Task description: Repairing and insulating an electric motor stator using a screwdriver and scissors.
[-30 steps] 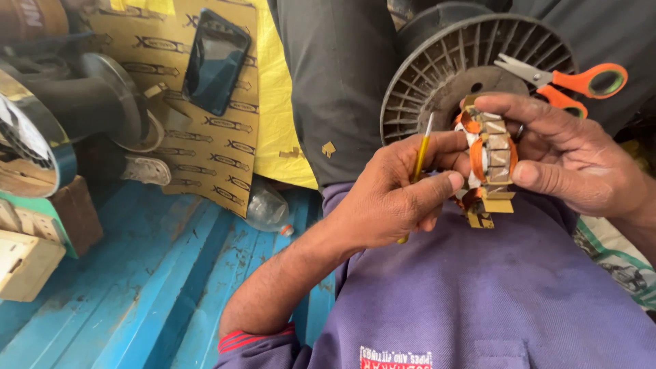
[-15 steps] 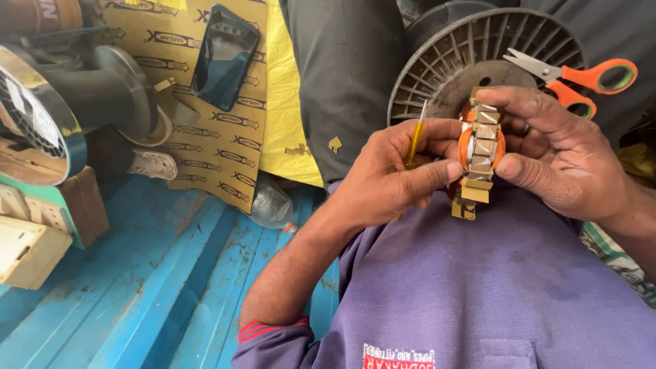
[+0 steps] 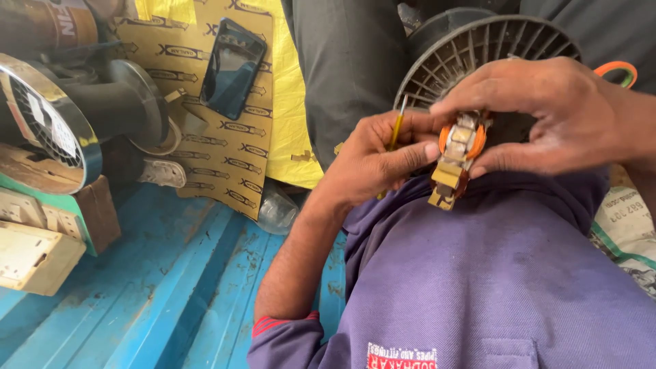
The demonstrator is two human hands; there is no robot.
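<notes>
A small motor armature [image 3: 456,158] with orange copper windings and pale yellow metal segments is held close above my purple shirt [image 3: 492,287]. My right hand [image 3: 547,113] curls over its top, thumb beneath and fingers across it. My left hand [image 3: 379,160] grips its left side and also pinches a thin yellow stick [image 3: 394,130] between its fingers. Much of the armature is hidden by both hands.
A dark ribbed plastic spool [image 3: 471,48] stands behind the hands, with an orange scissor handle [image 3: 618,68] at its right. A black phone [image 3: 231,67] lies on yellow patterned sheets. Large wire spools [image 3: 48,130] and wooden blocks sit left on the blue corrugated surface [image 3: 171,287].
My right hand has moved over the top of the armature and covers the scissors. The view has shifted down and closer; the armature has turned in my fingers.
</notes>
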